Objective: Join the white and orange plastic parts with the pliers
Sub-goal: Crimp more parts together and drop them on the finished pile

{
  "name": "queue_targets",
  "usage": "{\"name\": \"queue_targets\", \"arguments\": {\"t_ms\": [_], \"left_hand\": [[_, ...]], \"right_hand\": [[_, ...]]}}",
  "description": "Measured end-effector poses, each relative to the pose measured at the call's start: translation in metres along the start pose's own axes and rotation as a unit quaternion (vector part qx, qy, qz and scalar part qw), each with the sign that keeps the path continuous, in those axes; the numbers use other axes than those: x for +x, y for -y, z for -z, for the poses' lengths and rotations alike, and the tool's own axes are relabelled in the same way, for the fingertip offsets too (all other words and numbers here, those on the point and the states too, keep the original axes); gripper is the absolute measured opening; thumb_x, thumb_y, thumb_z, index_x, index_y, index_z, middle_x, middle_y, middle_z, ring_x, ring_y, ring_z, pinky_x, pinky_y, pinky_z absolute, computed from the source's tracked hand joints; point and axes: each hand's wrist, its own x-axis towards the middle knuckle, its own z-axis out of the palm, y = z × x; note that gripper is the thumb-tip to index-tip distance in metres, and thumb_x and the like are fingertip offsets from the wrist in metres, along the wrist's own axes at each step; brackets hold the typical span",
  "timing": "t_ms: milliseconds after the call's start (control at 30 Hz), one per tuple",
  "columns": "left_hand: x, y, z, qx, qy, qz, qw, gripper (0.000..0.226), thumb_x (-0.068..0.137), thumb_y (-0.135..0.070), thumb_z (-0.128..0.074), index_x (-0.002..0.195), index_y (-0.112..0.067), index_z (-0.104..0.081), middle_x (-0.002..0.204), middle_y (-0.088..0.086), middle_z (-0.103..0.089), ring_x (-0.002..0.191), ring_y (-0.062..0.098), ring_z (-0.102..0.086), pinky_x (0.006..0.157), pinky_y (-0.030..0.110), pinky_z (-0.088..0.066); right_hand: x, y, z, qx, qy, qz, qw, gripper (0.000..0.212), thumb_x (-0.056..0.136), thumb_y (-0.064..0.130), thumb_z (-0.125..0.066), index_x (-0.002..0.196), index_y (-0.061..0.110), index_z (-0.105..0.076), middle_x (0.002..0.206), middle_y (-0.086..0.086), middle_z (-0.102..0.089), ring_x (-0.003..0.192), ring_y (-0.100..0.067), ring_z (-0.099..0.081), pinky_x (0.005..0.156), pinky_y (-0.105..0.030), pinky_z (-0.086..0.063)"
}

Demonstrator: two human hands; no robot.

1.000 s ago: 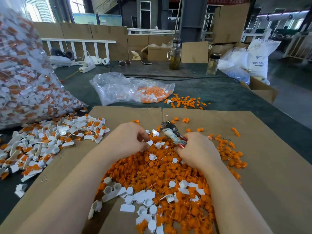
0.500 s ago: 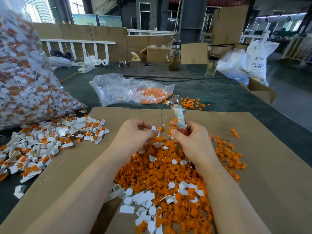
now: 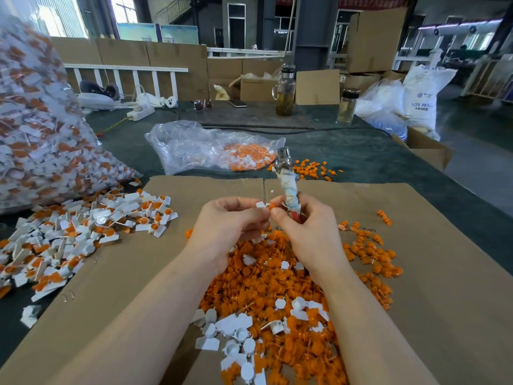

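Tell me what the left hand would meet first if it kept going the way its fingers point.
The left hand points right, pinching a white part. It would likely first meet the right hand, which holds an orange part and the pliers. The fingertips nearly touch; depth is unclear.

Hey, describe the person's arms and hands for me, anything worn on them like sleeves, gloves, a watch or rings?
Both forearms are bare as far as the view shows, with no sleeves in sight. The left hand and right hand wear no gloves. No watch, bracelet or ring is visible on either wrist or on the fingers that show.
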Motion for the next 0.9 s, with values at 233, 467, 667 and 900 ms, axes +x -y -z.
{"name": "queue_targets", "arguments": {"t_ms": [233, 467, 667, 900], "left_hand": [[-0.002, 0.003, -0.007, -0.043, -0.027, 0.019, 0.999, 0.01, 0.08, -0.001, -0.076, 0.088, -0.005, -0.071, 0.075, 0.013, -0.075, 0.068, 0.014, -0.073, 0.061, 0.022, -0.059], [-0.004, 0.004, -0.009, -0.064, -0.025, 0.022, 0.997, 0.007, 0.08, -0.002, -0.077, 0.084, -0.004, -0.071, 0.076, 0.015, -0.075, 0.07, 0.017, -0.074, 0.06, 0.021, -0.058], [-0.004, 0.005, -0.009, -0.062, -0.016, 0.007, 0.998, 0.005, 0.079, -0.001, -0.076, 0.08, -0.005, -0.073, 0.079, 0.017, -0.075, 0.071, 0.019, -0.075, 0.06, 0.022, -0.058], [-0.008, 0.004, -0.013, -0.035, -0.036, -0.057, 0.997, 0.006, 0.08, 0.001, -0.077, 0.084, 0.0, -0.073, 0.075, 0.016, -0.075, 0.07, 0.023, -0.075, 0.063, 0.025, -0.06]], "right_hand": [[0.001, -0.004, 0.002, -0.028, -0.016, 0.007, 0.999, 0.007, 0.09, 0.017, -0.066, 0.093, 0.023, -0.067, 0.076, 0.009, -0.065, 0.07, 0.004, -0.059, 0.06, -0.009, -0.045], [0.0, -0.003, 0.001, -0.005, -0.055, 0.023, 0.998, 0.011, 0.088, 0.017, -0.069, 0.088, 0.027, -0.065, 0.074, 0.012, -0.063, 0.067, 0.005, -0.057, 0.06, -0.01, -0.043], [0.0, -0.004, -0.002, -0.063, -0.048, 0.042, 0.996, 0.011, 0.089, 0.02, -0.069, 0.099, 0.015, -0.069, 0.074, 0.012, -0.066, 0.065, 0.008, -0.059, 0.059, -0.007, -0.043], [-0.001, -0.005, -0.004, -0.115, -0.085, 0.045, 0.989, 0.015, 0.086, 0.03, -0.071, 0.097, 0.022, -0.065, 0.079, 0.017, -0.064, 0.077, 0.005, -0.062, 0.061, -0.007, -0.045]]}}
